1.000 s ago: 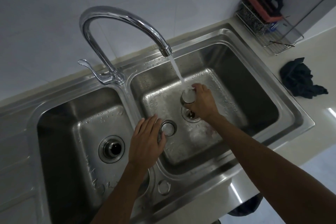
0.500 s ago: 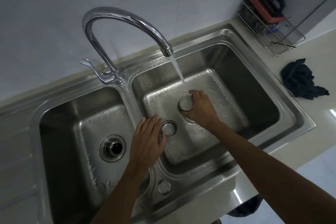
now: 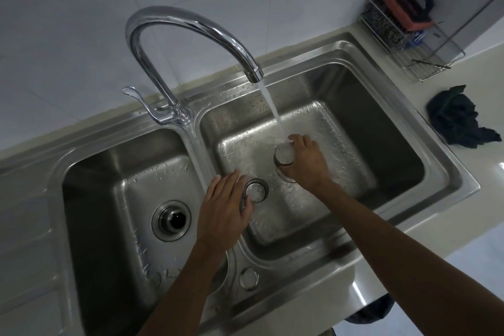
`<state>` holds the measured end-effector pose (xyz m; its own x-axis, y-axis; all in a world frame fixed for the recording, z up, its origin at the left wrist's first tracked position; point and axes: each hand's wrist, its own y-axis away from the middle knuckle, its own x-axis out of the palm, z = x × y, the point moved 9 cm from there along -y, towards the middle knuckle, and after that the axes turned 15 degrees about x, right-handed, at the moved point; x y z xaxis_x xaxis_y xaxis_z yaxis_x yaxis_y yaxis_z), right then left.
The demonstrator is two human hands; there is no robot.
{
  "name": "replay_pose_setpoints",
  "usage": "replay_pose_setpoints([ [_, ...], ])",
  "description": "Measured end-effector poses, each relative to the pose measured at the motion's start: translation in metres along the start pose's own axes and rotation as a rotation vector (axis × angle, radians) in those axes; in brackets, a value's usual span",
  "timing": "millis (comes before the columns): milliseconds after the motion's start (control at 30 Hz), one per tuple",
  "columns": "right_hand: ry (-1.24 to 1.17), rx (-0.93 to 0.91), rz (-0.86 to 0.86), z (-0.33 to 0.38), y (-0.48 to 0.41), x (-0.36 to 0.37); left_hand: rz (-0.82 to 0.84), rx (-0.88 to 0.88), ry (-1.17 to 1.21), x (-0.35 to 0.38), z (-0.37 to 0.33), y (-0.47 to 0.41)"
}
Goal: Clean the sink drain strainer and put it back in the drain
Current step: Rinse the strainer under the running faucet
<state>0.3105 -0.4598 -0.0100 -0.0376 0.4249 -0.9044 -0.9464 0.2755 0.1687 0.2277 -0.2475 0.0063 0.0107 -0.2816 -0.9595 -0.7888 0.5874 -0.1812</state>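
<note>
Dim throughout, with a cool grey-blue cast. Lit softly, seemingly from above: pale highlights along the tap [image 3: 191, 18] arc and the sink [image 3: 447, 169] rim, a small glare patch on the counter [image 3: 485, 199] at the right edge. Deep shadow down the far left and far right inner walls of the sink. Water [image 3: 270, 101] smeared into a white streak, blown out over the strainer [image 3: 283, 155]. Cloth [image 3: 458, 123] near black, folds barely readable. Bent by the wide lens toward the edges, with curved rack [image 3: 425, 63] wires; softer in the corners.
</note>
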Motion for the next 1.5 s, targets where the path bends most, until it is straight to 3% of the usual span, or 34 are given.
replay_pose_setpoints([
  [333, 0.021, 0.059, 0.095, -0.015, 0.007, 0.022, 0.016, -0.006, -0.001, 0.001, 0.000, 0.001],
  [633, -0.206, 0.249, 0.091, -0.043, 0.014, 0.019, -0.005, 0.000, 0.001, 0.003, 0.002, 0.003],
  [800, -0.258, 0.222, 0.134, -0.049, 0.016, 0.016, -0.006, 0.006, 0.001, 0.004, 0.003, 0.001],
  [1067, -0.083, 0.238, 0.122, -0.070, 0.011, 0.021, 0.005, 0.007, -0.013, 0.007, 0.004, 0.003],
  [1500, 0.273, 0.220, 0.350, -0.087, 0.018, 0.060, 0.022, -0.006, -0.016, 0.005, 0.002, 0.001],
])
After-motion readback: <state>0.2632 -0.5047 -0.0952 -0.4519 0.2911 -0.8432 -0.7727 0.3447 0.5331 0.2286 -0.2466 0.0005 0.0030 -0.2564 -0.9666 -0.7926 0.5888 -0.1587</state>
